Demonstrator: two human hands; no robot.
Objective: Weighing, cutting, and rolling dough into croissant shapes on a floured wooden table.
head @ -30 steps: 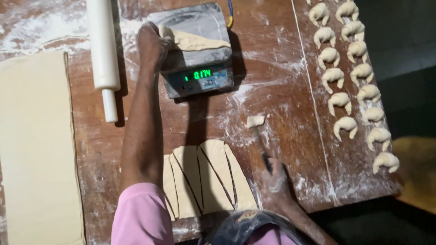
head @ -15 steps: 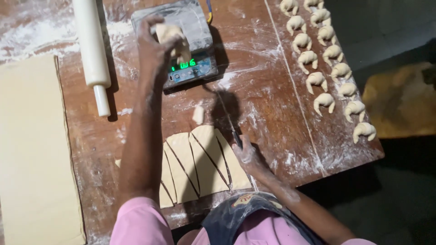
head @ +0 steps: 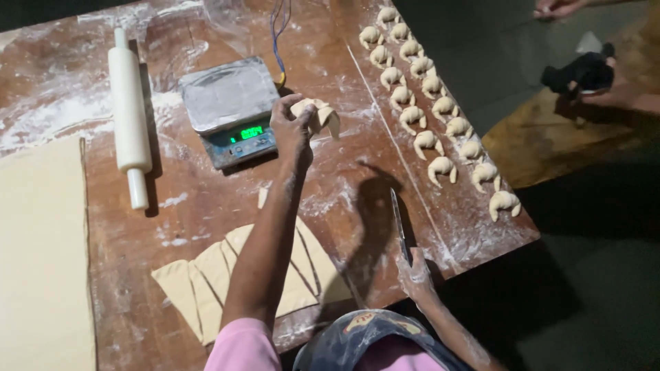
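My left hand is raised just right of a small digital scale and grips a folded piece of pale dough above the floured wooden table. The scale's pan is bare and its green display is lit. My right hand rests near the table's front edge and holds a knife, blade pointing away from me. Cut dough triangles lie side by side under my left forearm.
A white rolling pin lies left of the scale. A large dough sheet covers the left side. Two rows of shaped croissants run along the right edge. Another person's hands hold a dark object beyond the table.
My left hand has lifted the dough piece off the scale and carried it to the right. My right hand with the knife has drawn back toward the front edge.
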